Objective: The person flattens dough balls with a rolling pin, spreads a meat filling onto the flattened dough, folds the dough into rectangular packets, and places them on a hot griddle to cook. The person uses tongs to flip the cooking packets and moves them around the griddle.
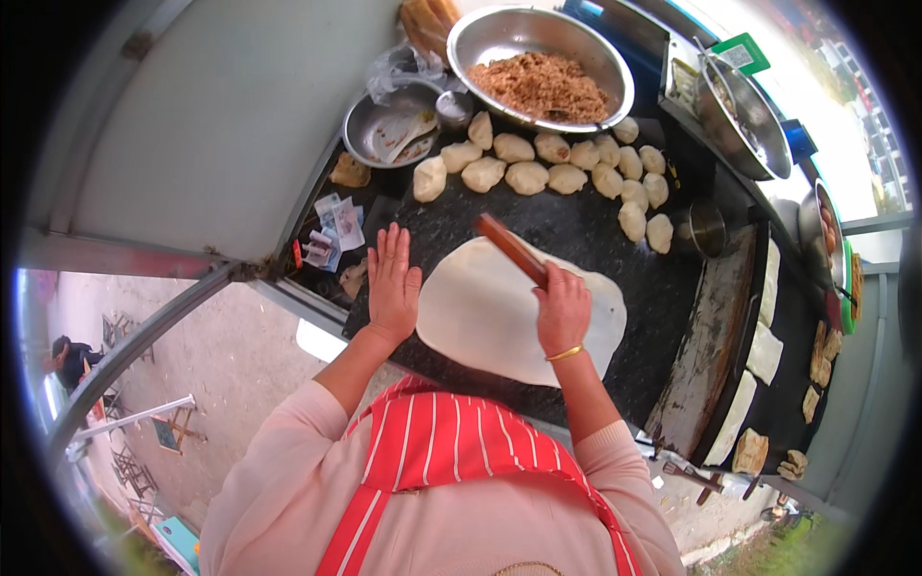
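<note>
A broad sheet of rolled-out dough (pixel 468 317) lies on the dark speckled stone worktop (pixel 446 216). My right hand (pixel 565 306), with a gold bangle at the wrist, grips the near end of a reddish-brown wooden stick (pixel 511 248). The stick slants up and left across the upper part of the dough; whether it touches the dough I cannot tell. Palm down, my left hand (pixel 392 288) is at the dough's left edge, fingers extended, thumb apart, holding nothing. Several filled dough balls (pixel 526 178) sit in a curved band beyond the sheet.
Behind the dough balls stands a large steel basin (pixel 457 54) of minced filling (pixel 544 86). A smaller steel bowl (pixel 353 133) holds a spoon. Banknotes (pixel 348 223) lie at left. On the right, a dark griddle (pixel 789 389) carries flat dough pieces (pixel 765 353) and browned ones (pixel 750 451).
</note>
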Demonstrator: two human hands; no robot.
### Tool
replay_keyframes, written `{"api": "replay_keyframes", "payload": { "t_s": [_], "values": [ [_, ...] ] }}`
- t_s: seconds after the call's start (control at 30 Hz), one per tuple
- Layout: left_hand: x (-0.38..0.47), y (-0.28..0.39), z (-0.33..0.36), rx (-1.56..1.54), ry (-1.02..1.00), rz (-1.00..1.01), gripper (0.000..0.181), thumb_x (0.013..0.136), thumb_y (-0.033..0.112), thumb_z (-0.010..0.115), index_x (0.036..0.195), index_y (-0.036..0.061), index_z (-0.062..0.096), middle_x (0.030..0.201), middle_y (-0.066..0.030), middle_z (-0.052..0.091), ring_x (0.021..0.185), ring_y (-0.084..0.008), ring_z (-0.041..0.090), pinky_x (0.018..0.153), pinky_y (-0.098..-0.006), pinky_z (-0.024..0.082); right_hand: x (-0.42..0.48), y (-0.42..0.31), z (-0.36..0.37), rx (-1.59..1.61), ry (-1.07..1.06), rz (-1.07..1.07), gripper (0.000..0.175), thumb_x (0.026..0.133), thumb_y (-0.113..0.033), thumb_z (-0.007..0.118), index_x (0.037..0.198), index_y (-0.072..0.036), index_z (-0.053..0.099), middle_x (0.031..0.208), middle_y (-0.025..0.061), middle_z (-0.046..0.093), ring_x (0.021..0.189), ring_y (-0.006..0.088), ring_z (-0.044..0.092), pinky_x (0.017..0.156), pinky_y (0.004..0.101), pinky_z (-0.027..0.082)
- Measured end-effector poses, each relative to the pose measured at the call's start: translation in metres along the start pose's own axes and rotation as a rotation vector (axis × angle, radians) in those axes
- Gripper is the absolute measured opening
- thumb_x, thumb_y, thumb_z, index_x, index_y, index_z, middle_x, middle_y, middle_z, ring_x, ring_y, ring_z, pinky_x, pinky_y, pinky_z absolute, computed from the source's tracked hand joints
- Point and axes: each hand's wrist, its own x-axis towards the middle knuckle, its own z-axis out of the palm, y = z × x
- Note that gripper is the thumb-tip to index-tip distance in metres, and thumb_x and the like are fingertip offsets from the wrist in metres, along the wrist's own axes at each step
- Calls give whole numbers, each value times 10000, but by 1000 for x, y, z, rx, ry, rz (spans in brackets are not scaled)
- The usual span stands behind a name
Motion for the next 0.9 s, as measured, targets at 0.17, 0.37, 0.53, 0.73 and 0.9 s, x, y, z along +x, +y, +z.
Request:
{"api": "replay_keyframes", "payload": {
  "t_s": [0.17, 0.37, 0.53, 0.73, 0.9],
  "values": [
    [-2, 8, -6, 140, -218, 262, 649, 987, 296, 516, 1550, 33, 326, 1637, -166, 266, 1535, -332, 195, 1238, -512, 114, -46, -49, 32, 0, -235, 67, 580, 858, -283, 712, 1380, -102, 536, 1329, 102, 574, 1216, 299, 534, 1020, 469, 387],
    [60, 13, 38, 324, -221, 340, 678, 962, 366, 556, 1527, 41, 369, 1628, -139, 298, 1521, -289, 237, 1231, -515, 140, -14, -49, 48, -327, -207, 338, 643, 959, -363, 578, 1517, -94, 402, 1645, 115, 262, 1524, 352, 185, 1201, 579, 138],
    [92, 21, 54, 380, -230, 390, 704, 929, 370, 582, 1522, 48, 380, 1626, -143, 298, 1517, -279, 243, 1218, -548, 144, 26, -23, 46, -305, -145, 363, 666, 946, -312, 581, 1534, -79, 372, 1641, 162, 253, 1526, 372, 179, 1196, 603, 138],
    [150, 23, 65, 379, -201, 311, 691, 958, 388, 574, 1557, 124, 353, 1666, -92, 208, 1551, -257, 128, 1225, -594, 59, 75, 1, 60, -203, -121, 418, 700, 943, -339, 584, 1548, -78, 349, 1653, 176, 213, 1537, 385, 141, 1195, 627, 96],
    [138, 21, 54, 385, -314, 415, 714, 879, 312, 594, 1535, 118, 391, 1635, -121, 287, 1520, -284, 239, 1200, -630, 119, 49, -10, 55, -93, -232, 424, 701, 951, -355, 566, 1538, -44, 342, 1633, 214, 236, 1533, 400, 144, 1195, 634, 77]
  ]
}}
